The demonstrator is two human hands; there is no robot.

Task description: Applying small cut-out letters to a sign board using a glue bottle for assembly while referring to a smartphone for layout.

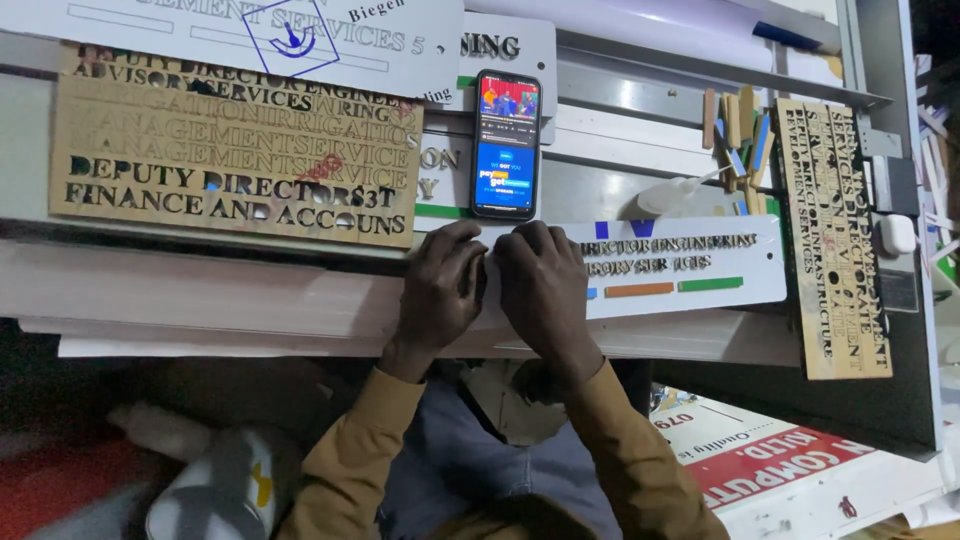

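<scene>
Two hands in view, both ours, side by side on one white sign plate (690, 262) lying flat on the worktop (200, 290). Left hand (440, 290) and right hand (545, 285) touch at the knuckles, fingers curled down onto the plate's left end. Each grip is closed, fingertips pressing the plate face; we can't tell whether anything small is pinched under them.

Count: one white plate under the hands, long axis running left-right across the view, its free end pointing right. It carries two rows of small dark cut letters and three short colour bars in a line: blue, orange, green.

Two wooden letter stencils: a large one (235, 150) upper left, long axis left-right, and a narrow one (835, 240) at right, long axis running away from us, letters turned sideways.

One phone (506, 143), screen lit, standing on end just beyond the hands, near but apart from them.

One white squeeze bottle (670, 195) lying on its side right of the phone, nozzle pointing right.

One loose bunch of small wood offcuts (740, 125) between bottle and narrow stencil.

No containers with visible contents; one pale cylinder (220, 490) sits low at left, inside hidden
</scene>
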